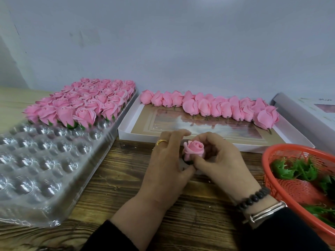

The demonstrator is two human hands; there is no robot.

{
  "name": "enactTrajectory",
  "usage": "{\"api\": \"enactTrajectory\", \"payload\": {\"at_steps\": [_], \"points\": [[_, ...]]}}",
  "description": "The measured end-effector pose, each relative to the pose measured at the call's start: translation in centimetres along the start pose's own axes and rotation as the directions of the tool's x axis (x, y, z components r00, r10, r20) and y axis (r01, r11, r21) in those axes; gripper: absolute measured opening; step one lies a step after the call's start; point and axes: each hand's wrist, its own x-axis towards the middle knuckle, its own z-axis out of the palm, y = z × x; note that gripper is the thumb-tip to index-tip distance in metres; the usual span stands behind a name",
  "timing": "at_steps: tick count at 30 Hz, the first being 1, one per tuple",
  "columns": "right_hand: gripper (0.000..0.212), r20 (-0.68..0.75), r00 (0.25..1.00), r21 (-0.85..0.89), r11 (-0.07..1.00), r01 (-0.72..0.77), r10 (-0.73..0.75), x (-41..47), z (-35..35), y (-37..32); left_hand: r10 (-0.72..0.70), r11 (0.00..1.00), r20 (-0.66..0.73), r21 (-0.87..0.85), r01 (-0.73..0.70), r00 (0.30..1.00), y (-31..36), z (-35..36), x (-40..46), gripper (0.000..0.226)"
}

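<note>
Pink rose [194,149] held between two grips.
Left grip [167,160] and right grip [223,161] both pinch its base, just in front of the white box [137,137].

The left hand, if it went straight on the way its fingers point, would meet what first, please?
Most likely the near wall of the shallow white box, just beyond the left hand. If the hand rides above it, the row of pink roses inside comes next; depth is unclear.
</note>
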Motion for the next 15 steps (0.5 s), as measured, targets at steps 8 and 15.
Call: {"api": "enactTrajectory", "payload": {"at_steps": [8, 15], "points": [[0.021, 0.064, 0.995, 0.058, 0.995, -0.085, 0.081, 0.11, 0.20, 0.31, 0.028, 0.999, 0.022, 0.046, -0.029, 0.999, 0.34, 0.02, -0.07, 0.041], [0.016, 0.038, 0.997, 0.100, 0.992, -0.071, 0.068, 0.04, 0.68, 0.25, 0.028, 0.998, 0.024, 0.061, -0.029, 0.999, 0.62, 0.01, -0.10, 0.040]]}}
